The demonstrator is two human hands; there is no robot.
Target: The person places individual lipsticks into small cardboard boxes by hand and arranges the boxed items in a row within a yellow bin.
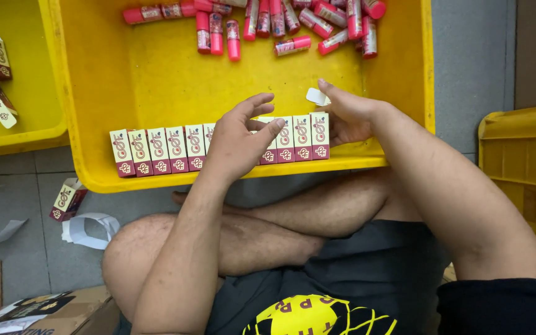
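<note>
the small boxes (159,151) are tall cream cartons with a dark red band at the foot and a red curly mark, standing upright side by side in one row along the near wall of the yellow tray (156,80); about nine show, with more hidden behind the left hand (240,139). that hand rests on the row with fingers spread, clamped on nothing, while the right hand (348,115) touches the row's right end and pinches a small white tab (316,96) at its fingertips. some twenty pink tubes (268,25) lie loose at the tray's far end.
</note>
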